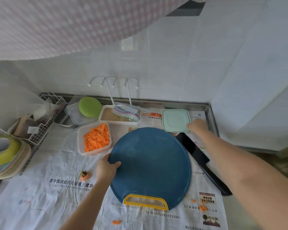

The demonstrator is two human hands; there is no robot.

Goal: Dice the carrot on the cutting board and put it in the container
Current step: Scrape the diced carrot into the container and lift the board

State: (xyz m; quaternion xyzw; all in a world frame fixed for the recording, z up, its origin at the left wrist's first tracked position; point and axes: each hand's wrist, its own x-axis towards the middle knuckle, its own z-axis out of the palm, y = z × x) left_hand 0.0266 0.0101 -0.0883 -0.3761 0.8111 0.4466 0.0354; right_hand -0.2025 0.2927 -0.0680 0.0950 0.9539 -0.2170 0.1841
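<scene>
Gripping the left rim of the board [150, 163], the left hand [106, 170] is curled round it, with the thumb laid on top and the fingers hidden beneath. That rim is the 1 nearest the container [80, 146], so the grip is judged to suit tipping or steadying the board toward it. Whether the board is lifted off the newspaper [56, 171] cannot be told.

The board's face is bare. The carrot [96, 138] is found cut small and heaped in the container, which is set just beside the board's upper left edge, close enough for pieces to be swept across. The dicing and the transfer are therefore judged all but done.

The right hand [197, 125] is stretched past the board to the near right corner of a pale green plate [175, 120] at the back. Its fingertips are laid against that corner, but whether the plate is pinched or merely touched cannot be told.

The knife [194, 148] is laid down along the board's right side under the right forearm, blade away from the work, and is held by neither hand. 1 carrot top [85, 175] is left on the newspaper left of the left hand, and a few scraps [202, 207] are scattered near the board's lower right, outside the container; these are judged to be trimmings and strays.
</scene>
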